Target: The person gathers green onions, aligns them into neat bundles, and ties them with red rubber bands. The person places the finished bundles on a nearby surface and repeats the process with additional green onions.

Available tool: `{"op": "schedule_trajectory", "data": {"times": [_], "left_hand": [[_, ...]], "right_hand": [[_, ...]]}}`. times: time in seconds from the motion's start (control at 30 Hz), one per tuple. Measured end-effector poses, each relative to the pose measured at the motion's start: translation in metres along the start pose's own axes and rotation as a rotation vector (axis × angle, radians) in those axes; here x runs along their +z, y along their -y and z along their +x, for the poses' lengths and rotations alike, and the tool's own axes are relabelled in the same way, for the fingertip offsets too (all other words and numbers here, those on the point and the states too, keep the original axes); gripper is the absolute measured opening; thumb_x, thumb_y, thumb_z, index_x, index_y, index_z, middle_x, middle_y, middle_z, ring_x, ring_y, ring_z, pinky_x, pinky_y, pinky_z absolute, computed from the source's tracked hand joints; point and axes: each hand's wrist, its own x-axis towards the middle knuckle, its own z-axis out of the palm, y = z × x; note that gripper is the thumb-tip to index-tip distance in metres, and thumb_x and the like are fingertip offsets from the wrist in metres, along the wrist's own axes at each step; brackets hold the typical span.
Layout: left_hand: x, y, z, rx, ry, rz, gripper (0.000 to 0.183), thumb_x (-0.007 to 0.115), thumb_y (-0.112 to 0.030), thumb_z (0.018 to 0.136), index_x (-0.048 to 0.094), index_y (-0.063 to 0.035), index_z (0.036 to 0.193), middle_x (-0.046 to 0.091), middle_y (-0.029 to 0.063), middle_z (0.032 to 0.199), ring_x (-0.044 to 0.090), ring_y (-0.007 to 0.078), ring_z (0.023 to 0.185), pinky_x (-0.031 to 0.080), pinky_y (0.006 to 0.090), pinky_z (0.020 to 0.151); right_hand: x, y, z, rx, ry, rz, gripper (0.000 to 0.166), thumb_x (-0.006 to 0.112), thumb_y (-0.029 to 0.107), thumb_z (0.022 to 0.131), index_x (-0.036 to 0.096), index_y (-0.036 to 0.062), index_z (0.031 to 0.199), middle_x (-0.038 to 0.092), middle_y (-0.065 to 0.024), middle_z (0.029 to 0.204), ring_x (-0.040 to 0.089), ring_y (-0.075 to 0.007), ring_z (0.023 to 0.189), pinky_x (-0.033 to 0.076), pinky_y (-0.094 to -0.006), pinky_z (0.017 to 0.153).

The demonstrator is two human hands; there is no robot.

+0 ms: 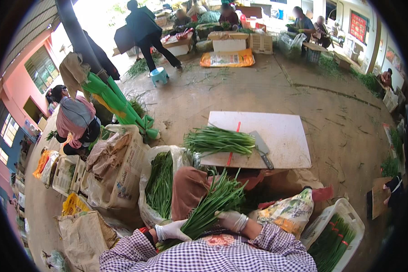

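A bunch of long green leaves, like garlic chives [212, 204], lies slantwise across my lap. My left hand [173, 230], in a pale glove, is closed around its lower part. Gloved too, my right hand [232, 220] is at the bunch's right side with its fingers bent; whether it grips any stems is unclear. Beyond my knees, a second bunch of leaves [221, 140] rests over a red strip [238, 127] on a white board [284, 136]. A cleaver [260, 144] lies beside that bunch's cut ends, its dark handle towards me.
An open plastic sack of loose leaves [159, 185] stands left of my knee, beside a large crate [129, 170]. At right are a printed sack [289, 210] and a white crate [355, 226] holding red-banded bunches. A person [76, 115] bends at left; several other people are farther off.
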Motion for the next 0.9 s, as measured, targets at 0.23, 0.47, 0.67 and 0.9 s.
{"op": "schedule_trajectory", "data": {"times": [0.23, 0.47, 0.67, 0.9], "left_hand": [[0.004, -0.004, -0.004, -0.172, -0.091, -0.064, 0.071, 0.077, -0.020, 0.087, 0.042, -0.0017, 0.145, 0.055, 0.0087, 0.138, 0.052, 0.0177, 0.124, 0.041, 0.0343, 0.106], [0.002, 0.008, -0.015, -0.183, -0.229, -0.416, 0.058, 0.072, -0.029, 0.091, 0.052, 0.0013, 0.136, 0.062, 0.0084, 0.127, 0.059, 0.0193, 0.112, 0.047, 0.0342, 0.099], [-0.002, 0.015, -0.012, -0.073, -0.182, -0.415, 0.060, 0.074, -0.034, 0.089, 0.055, 0.0028, 0.132, 0.063, 0.0075, 0.123, 0.059, 0.0178, 0.110, 0.046, 0.0322, 0.097], [0.000, 0.009, -0.010, -0.119, -0.176, -0.447, 0.058, 0.074, -0.031, 0.089, 0.054, 0.0008, 0.134, 0.062, 0.0070, 0.125, 0.059, 0.0176, 0.111, 0.046, 0.0329, 0.098]], "right_hand": [[0.009, 0.023, -0.002, -0.299, -0.027, 0.251, 0.047, 0.068, 0.010, 0.090, 0.053, 0.0022, 0.134, 0.061, -0.0111, 0.130, 0.057, -0.0262, 0.120, 0.042, -0.0407, 0.107], [-0.033, 0.070, -0.035, -0.469, -0.174, 0.317, 0.043, 0.064, 0.004, 0.091, 0.054, 0.0065, 0.132, 0.069, -0.0071, 0.105, 0.067, -0.0175, 0.091, 0.055, -0.0296, 0.082], [-0.079, 0.118, -0.087, -0.660, -0.771, -0.476, 0.020, 0.066, 0.007, 0.093, 0.067, 0.0058, 0.112, 0.069, -0.0007, 0.091, 0.060, -0.0057, 0.073, 0.048, -0.0187, 0.067], [-0.029, 0.133, -0.094, -0.762, -0.549, -0.739, 0.010, 0.071, 0.001, 0.086, 0.069, 0.0018, 0.096, 0.067, -0.0036, 0.098, 0.062, -0.0094, 0.088, 0.050, -0.0226, 0.079]]}}
